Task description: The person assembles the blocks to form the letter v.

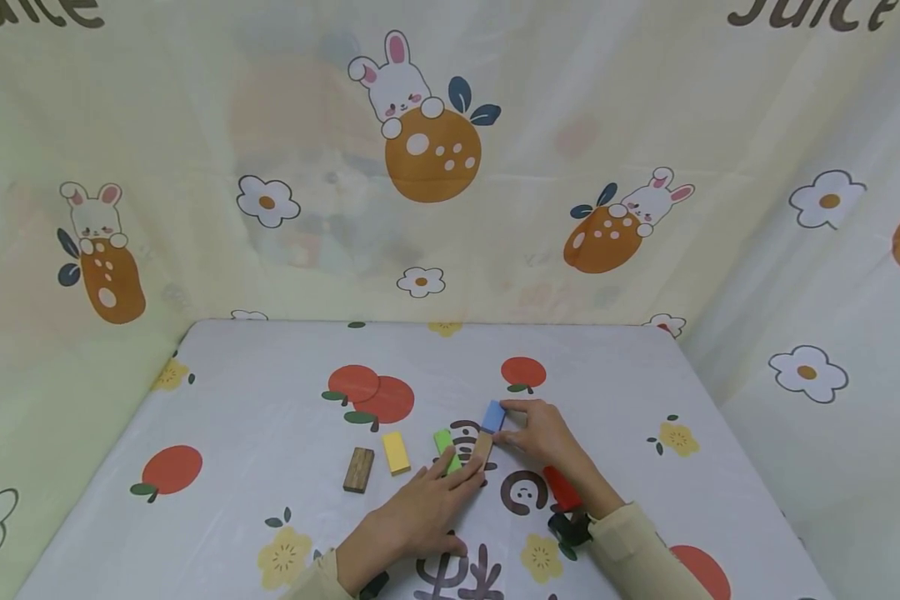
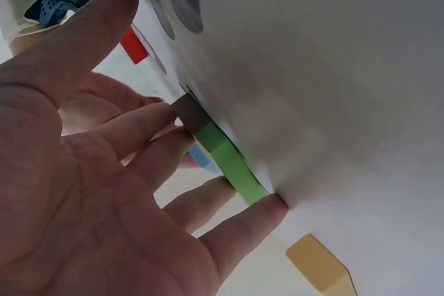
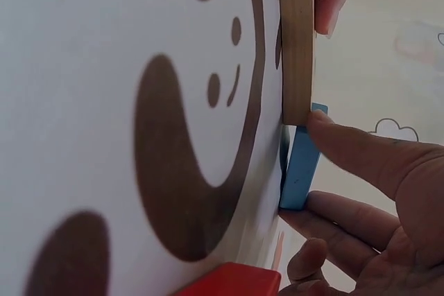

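Observation:
My right hand (image 1: 543, 435) pinches a small blue block (image 3: 303, 168), thumb near one end and fingertips at the other. Against the blue block stands the end of a light wooden block (image 3: 297, 46), and the two form a line in the head view. The left hand (image 1: 423, 512) reaches in from the near side with fingers extended. Its fingertips rest on the near end of the wooden block and by a green block (image 2: 234, 168), which they partly cover in the head view.
A yellow block (image 1: 396, 453) and a dark wooden block (image 1: 358, 470) lie left of the green one. Under the right forearm lies a red block (image 1: 562, 489). The patterned cloth (image 1: 255, 400) covers the table, with a printed curtain (image 1: 307, 100) behind.

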The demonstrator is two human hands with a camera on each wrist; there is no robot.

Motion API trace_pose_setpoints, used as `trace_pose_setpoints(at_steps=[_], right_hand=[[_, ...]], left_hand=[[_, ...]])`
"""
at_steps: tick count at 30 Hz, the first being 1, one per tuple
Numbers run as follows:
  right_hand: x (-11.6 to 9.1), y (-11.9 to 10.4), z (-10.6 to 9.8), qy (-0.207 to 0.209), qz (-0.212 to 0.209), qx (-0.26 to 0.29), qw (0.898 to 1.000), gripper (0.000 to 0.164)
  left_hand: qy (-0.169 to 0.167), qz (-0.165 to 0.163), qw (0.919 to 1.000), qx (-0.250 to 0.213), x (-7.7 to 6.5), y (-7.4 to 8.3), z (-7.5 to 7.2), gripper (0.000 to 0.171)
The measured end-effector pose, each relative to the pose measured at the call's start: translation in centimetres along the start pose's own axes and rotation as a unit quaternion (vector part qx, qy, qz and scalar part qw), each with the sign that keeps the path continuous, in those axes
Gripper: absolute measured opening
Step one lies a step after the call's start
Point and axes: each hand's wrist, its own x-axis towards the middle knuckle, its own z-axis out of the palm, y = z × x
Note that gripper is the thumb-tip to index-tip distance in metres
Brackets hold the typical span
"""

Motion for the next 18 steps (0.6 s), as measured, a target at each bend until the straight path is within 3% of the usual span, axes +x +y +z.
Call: trace_pose_setpoints(at_steps=[18], right_hand=[[0.03, -0.19, 0.14, 0.011, -0.006, -0.004, 1.000, 0.051]], left_hand=[[0.006, 0.002, 1.0000, -0.001, -0.14, -0.01, -0.02, 0.098]])
